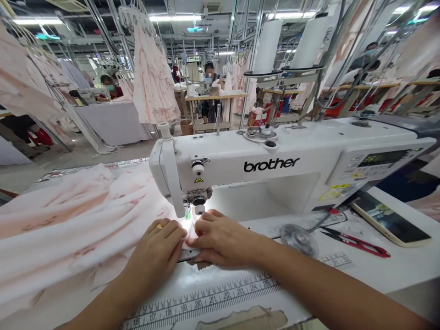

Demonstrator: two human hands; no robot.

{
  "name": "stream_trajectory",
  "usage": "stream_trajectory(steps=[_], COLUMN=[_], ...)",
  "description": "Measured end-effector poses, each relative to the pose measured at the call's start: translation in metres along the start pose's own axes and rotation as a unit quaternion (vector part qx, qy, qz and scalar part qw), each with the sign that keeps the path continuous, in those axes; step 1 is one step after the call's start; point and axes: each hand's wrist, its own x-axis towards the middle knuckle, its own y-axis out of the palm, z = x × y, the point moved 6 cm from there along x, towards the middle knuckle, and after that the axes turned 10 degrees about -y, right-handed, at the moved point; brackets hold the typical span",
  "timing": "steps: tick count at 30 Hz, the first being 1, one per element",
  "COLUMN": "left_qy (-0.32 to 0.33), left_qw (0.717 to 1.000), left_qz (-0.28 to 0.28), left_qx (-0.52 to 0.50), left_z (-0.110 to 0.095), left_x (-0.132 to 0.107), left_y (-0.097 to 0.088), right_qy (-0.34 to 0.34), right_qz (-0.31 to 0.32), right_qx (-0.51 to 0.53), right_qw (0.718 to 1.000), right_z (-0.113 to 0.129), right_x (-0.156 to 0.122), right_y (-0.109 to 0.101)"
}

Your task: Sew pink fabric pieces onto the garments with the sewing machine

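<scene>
A white Brother sewing machine stands across the table, its needle and presser foot lit from below. Pale pink fabric is heaped to the left and runs under the foot. My left hand, with a gold ring, lies on the fabric just left of the needle, fingers curled and pressing the cloth. My right hand is just right of the needle, fingers bent and pinching the fabric edge. Both hands nearly touch in front of the foot.
Red thread snips, a clear bobbin-like disc and a phone lie on the right of the table. A printed ruler runs along the front edge. Pink garments hang overhead; other people sit at machines behind.
</scene>
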Motion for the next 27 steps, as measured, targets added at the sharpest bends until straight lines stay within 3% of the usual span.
stream_trajectory(steps=[10, 21, 27], left_qy=[-0.019, -0.005, -0.011], left_qw=[0.998, 0.999, 0.997], left_qz=[0.061, 0.003, 0.04], left_qx=[0.017, -0.032, -0.058], left_z=[0.005, 0.007, 0.009], left_x=[0.006, 0.004, 0.005], left_y=[0.013, 0.006, 0.011], right_qy=[0.011, 0.012, 0.017], right_qz=[0.014, -0.013, -0.003], right_qx=[-0.023, 0.041, 0.032], right_qw=[1.0, 0.999, 0.999], right_z=[-0.003, -0.005, -0.005], right_x=[0.002, 0.0, -0.001], right_y=[-0.002, -0.003, -0.003])
